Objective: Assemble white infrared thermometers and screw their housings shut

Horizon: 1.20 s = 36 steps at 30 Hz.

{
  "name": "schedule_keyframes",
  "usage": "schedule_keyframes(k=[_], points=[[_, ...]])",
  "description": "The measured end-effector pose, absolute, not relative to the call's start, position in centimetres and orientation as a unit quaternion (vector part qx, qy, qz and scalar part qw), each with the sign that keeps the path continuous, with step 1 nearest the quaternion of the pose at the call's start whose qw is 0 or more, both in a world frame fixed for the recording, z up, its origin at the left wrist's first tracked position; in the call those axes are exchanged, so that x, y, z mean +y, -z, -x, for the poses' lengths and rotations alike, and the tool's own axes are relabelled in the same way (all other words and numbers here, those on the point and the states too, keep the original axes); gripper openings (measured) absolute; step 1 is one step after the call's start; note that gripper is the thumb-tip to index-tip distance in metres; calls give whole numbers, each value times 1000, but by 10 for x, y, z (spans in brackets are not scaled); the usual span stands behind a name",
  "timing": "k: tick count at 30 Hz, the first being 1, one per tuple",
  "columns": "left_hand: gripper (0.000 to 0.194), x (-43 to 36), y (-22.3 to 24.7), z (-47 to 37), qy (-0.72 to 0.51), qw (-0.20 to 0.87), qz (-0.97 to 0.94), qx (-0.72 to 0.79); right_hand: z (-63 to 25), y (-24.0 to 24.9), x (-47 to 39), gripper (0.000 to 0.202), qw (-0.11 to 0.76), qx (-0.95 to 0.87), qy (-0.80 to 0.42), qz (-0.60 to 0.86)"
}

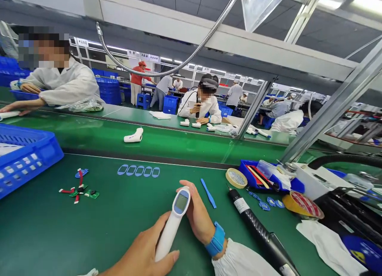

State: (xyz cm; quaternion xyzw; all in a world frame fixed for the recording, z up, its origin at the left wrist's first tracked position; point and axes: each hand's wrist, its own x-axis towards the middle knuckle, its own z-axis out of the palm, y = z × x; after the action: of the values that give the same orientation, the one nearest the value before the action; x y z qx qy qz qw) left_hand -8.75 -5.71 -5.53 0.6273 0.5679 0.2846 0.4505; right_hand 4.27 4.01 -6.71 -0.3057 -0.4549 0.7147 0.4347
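Note:
A white infrared thermometer [170,232] with a grey display in a pale blue frame is tilted up over the green bench. My left hand [146,244] is wrapped around its handle, thumb across the lower front. Against the display end rests my right hand [198,214], its fingers curving behind the head and steadying it; part of those fingers is hidden. A blue wristband [217,239] circles my right wrist. Just right of that hand lies a blue plastic pry tool [208,193]. A black electric screwdriver [259,224] lies farther right.
Blue display frames [139,171] lie in a row. Circuit boards with red ribbons [79,192] are at left, near a blue basket [32,164]. Another thermometer [133,136] sits on the conveyor belt. A screw dish [236,178] and blue tool tray [253,184] stand right. Co-workers sit across.

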Motion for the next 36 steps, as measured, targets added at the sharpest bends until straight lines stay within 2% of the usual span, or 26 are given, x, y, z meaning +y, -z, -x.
schedule_keyframes(k=[13,36], points=[[87,-67,53,80,-267,552,-573,544,-40,65,35,46,394,-432,-757,293],[85,-68,58,77,-322,606,-521,507,-40,62,34,45,374,-447,-756,296]])
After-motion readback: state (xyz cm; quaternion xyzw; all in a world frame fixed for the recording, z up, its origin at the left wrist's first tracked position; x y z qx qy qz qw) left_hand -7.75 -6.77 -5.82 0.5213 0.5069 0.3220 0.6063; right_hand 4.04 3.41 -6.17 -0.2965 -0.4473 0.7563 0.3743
